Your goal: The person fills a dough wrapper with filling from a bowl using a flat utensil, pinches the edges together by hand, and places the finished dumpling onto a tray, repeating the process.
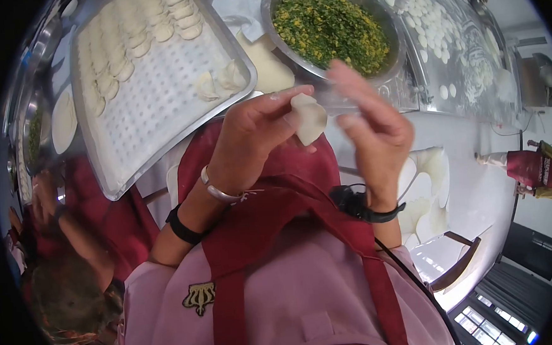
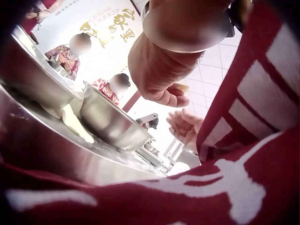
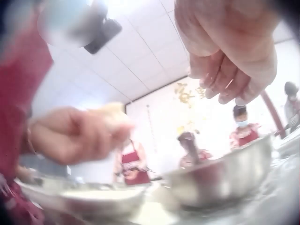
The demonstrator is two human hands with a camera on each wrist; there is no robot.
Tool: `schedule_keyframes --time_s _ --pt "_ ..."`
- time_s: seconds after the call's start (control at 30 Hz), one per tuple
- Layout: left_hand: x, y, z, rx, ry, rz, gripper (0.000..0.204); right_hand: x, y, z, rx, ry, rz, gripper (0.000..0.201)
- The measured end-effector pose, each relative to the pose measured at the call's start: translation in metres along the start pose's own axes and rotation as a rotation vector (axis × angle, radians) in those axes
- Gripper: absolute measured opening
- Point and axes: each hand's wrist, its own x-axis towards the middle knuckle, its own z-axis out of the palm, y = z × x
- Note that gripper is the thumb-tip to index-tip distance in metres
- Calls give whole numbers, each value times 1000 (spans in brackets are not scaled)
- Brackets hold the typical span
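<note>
A pale piece of dough [image 1: 310, 118] is pinched between the thumb and fingers of the left hand [image 1: 248, 127], in front of the body. The right hand [image 1: 377, 128], blurred in the head view, is off the dough, with its fingers loosely bent and nothing between them. In the right wrist view, the right hand [image 3: 229, 47] hangs above the rim of a metal bowl [image 3: 220, 178], and the left hand [image 3: 79, 136] holds the dough at the left. The left wrist view shows the left hand [image 2: 161, 70] mostly from behind, hiding most of the dough.
A metal tray [image 1: 159, 126] with rows of dumplings lies at the upper left. Beyond the hands stands a steel bowl [image 1: 396, 64] of chopped green and yellow filling [image 1: 330, 30]. Small dough pieces [image 1: 425, 27] cover the table at upper right. Another person [image 1: 73, 273] works at the left.
</note>
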Motion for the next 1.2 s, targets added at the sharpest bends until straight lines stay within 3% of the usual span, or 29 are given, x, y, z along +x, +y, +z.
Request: schedule_keyframes --time_s 0.23,0.47,0.57,0.67,0.83,0.97,1.07,1.2 --pt "-14 9 -21 23 98 49 18 22 8 55 71 -203 109 17" --pt "-22 4 -35 72 168 158 17 31 26 67 -23 -330 -83 15" --pt "-24 5 -36 40 189 194 18 32 5 79 13 -264 82 13" --pt "-27 9 -33 -31 229 189 18 30 2 86 72 -186 59 18" --pt "-33 6 -45 102 160 164 26 32 29 77 -3 -389 -135 30" --pt "-30 0 -42 28 214 193 32 28 10 88 -5 -319 23 20" --pt "-27 -1 -38 -30 255 286 36 21 6 102 80 -104 105 19" --pt "-28 2 -34 -90 232 274 42 28 31 85 -75 -302 -133 29"
